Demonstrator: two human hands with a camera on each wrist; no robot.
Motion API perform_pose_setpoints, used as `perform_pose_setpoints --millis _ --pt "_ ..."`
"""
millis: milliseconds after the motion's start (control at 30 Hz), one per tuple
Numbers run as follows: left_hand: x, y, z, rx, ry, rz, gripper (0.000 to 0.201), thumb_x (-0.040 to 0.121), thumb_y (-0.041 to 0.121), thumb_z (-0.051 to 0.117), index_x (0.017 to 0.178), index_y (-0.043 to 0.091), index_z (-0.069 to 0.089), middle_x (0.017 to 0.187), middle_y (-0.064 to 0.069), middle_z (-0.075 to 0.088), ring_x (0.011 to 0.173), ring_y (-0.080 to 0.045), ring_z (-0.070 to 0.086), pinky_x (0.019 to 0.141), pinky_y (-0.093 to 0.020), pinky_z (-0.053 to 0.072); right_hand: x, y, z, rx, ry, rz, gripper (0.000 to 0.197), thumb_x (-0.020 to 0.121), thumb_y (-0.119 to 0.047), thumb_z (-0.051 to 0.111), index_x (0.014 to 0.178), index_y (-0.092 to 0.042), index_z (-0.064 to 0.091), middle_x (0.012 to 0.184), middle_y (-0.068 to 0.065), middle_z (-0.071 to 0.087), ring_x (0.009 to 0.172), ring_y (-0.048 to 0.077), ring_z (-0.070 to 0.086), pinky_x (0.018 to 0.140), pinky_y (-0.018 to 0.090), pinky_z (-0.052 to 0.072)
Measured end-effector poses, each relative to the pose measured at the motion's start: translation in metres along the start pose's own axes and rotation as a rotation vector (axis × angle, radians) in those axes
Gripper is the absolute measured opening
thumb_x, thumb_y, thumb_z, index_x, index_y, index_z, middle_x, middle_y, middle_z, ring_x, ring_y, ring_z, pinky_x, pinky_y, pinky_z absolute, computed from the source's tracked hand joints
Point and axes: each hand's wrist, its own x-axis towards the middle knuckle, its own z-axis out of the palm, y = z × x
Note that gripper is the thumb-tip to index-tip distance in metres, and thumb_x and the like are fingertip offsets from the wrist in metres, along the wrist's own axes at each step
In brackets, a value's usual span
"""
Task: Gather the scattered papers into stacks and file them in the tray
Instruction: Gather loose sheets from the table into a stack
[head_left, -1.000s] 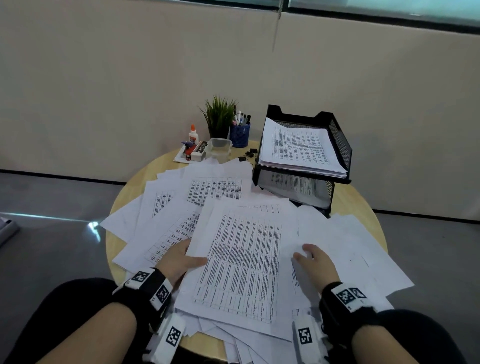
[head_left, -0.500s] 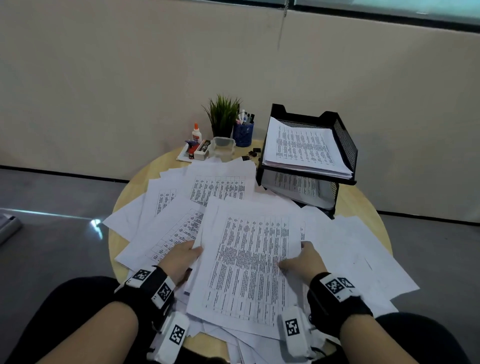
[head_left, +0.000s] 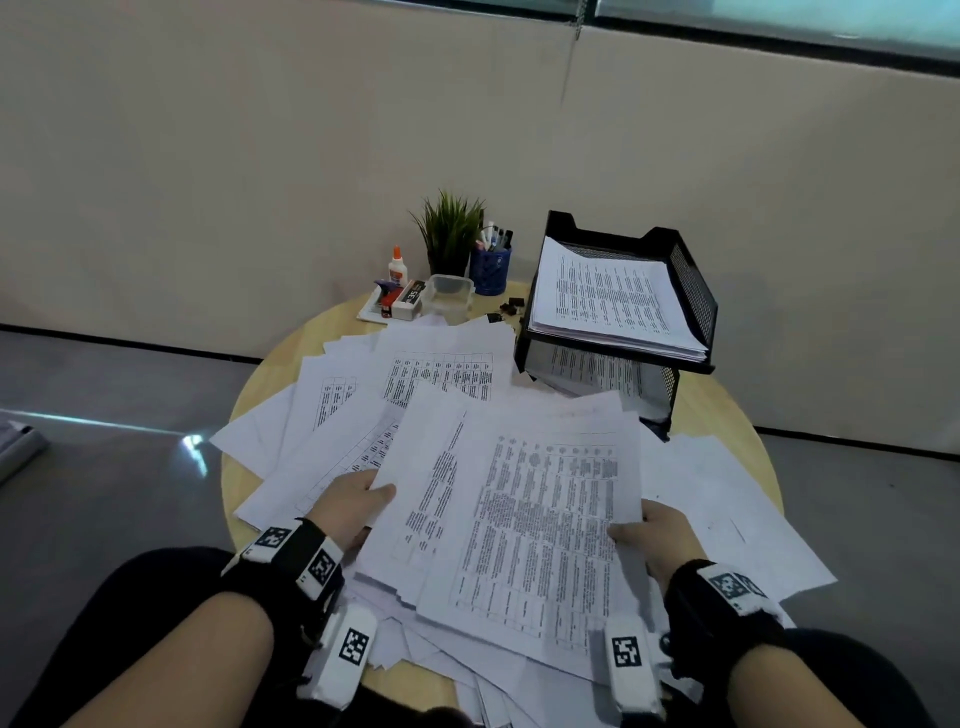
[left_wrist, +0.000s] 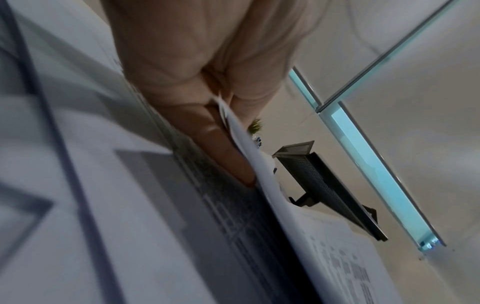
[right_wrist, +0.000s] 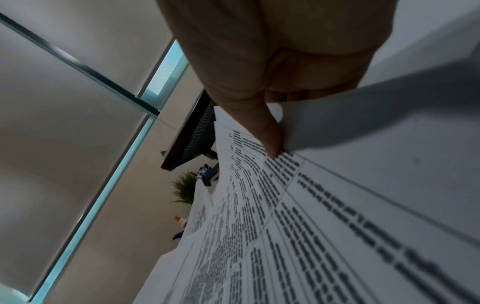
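A bundle of printed sheets (head_left: 524, 514) is lifted off the pile at the near side of the round wooden table (head_left: 727, 410). My left hand (head_left: 353, 504) pinches its left edge, thumb on top and fingers (left_wrist: 226, 152) beneath the sheets (left_wrist: 259, 164). My right hand (head_left: 654, 535) pinches the right edge, thumb (right_wrist: 270, 137) pressed on the printed page (right_wrist: 298, 226). More loose papers (head_left: 363, 400) lie scattered across the table. The black two-tier mesh tray (head_left: 691, 291) stands at the back right, with a stack of papers (head_left: 608, 296) in its top tier.
At the back of the table stand a small plant (head_left: 452, 228), a blue pen cup (head_left: 491, 265), a glue bottle (head_left: 397, 267), a clear plastic box (head_left: 449, 291), a stapler box (head_left: 400, 301) and binder clips (head_left: 506, 309). A beige wall runs behind.
Both hands moved from resting flat on the pile to pinching the bundle's side edges. The bundle has been drawn together and lifted off the pile.
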Motion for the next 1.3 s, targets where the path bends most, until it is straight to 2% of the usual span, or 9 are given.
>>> perform_pose_setpoints --millis 200,433,533,633,800,933,1033,1167,1300 --pt "0.007 0.0 -0.015 0.176 0.118 0.005 0.018 0.095 0.012 0.049 0.095 0.0 0.061 0.094 -0.015 0.062 0.086 -0.024 0.056 0.069 -0.028 0.04 0.005 0.011 -0.025 0.008 0.139 0.01 0.026 0.08 0.008 0.065 0.106 0.004 0.068 0.093 0.017 0.069 0.083 0.03 0.064 0.078 0.036 0.051" --pt "0.002 0.001 -0.019 0.405 0.39 0.123 0.039 0.086 0.021 0.065 0.121 0.007 0.055 0.122 -0.012 0.054 0.114 -0.029 0.053 0.094 -0.033 0.04 0.005 0.023 -0.046 0.052 0.308 0.037 0.019 0.081 0.007 0.06 0.099 0.003 0.066 0.092 0.02 0.067 0.084 0.032 0.061 0.079 0.037 0.048" --pt "0.004 -0.001 -0.015 0.602 0.318 0.121 0.059 0.079 0.045 0.068 0.126 0.011 0.054 0.128 -0.013 0.051 0.119 -0.031 0.049 0.099 -0.037 0.04 0.003 0.022 -0.052 0.127 0.293 0.065 0.014 0.081 0.008 0.059 0.094 0.004 0.064 0.096 0.021 0.068 0.079 0.032 0.062 0.072 0.029 0.049" --pt "0.003 -0.001 -0.004 0.758 0.156 0.063 0.061 0.07 0.06 0.069 0.098 0.008 0.057 0.101 -0.013 0.056 0.104 -0.034 0.056 0.079 -0.036 0.045 -0.003 0.015 -0.049 0.179 0.231 0.055 0.014 0.082 0.011 0.058 0.096 0.01 0.063 0.09 0.019 0.065 0.068 0.026 0.058 0.049 0.019 0.048" --pt "0.0 0.007 0.01 0.633 0.041 -0.012 0.059 0.078 0.027 0.072 0.126 0.008 0.043 0.109 -0.009 0.055 0.099 -0.024 0.055 0.087 -0.03 0.045 0.002 0.021 -0.03 0.144 0.092 0.083 0.023 0.082 0.008 0.061 0.105 0.009 0.063 0.096 0.026 0.068 0.086 0.041 0.066 0.086 0.053 0.053" --pt "-0.009 0.013 0.029 0.607 -0.029 0.107 0.025 0.092 0.015 0.052 0.117 0.013 0.054 0.107 -0.005 0.059 0.094 -0.021 0.055 0.086 -0.026 0.043 0.002 0.016 -0.02 0.175 0.029 0.109 0.034 0.086 0.002 0.064 0.118 0.005 0.053 0.113 0.025 0.062 0.103 0.04 0.06 0.081 0.044 0.047" --pt "-0.015 0.014 0.043 0.584 -0.1 0.18 0.01 0.09 0.011 0.05 0.09 0.018 0.059 0.074 0.006 0.051 0.073 -0.015 0.048 0.069 -0.025 0.039 0.003 0.013 -0.018 0.202 -0.024 0.127 0.044 0.086 -0.002 0.066 0.126 0.0 0.048 0.116 0.021 0.061 0.1 0.038 0.061 0.078 0.044 0.05" --pt "-0.013 0.01 0.052 0.585 -0.155 0.207 0.03 0.091 0.013 0.046 0.068 0.028 0.033 0.075 -0.002 0.042 0.069 -0.015 0.037 0.062 -0.025 0.027 0.004 0.013 -0.013 0.2 -0.062 0.114 0.084 0.063 -0.015 0.083 0.135 -0.001 0.043 0.125 0.022 0.058 0.107 0.037 0.061 0.091 0.05 0.052" --pt "-0.013 0.01 0.053 0.629 -0.072 0.26 0.02 0.089 0.025 0.054 0.07 0.02 0.054 0.082 -0.002 0.05 0.084 -0.019 0.049 0.072 -0.026 0.04 -0.002 0.014 -0.016 0.211 -0.067 0.12 0.027 0.078 0.012 0.065 0.105 0.009 0.062 0.098 0.027 0.068 0.091 0.042 0.065 0.091 0.057 0.049"
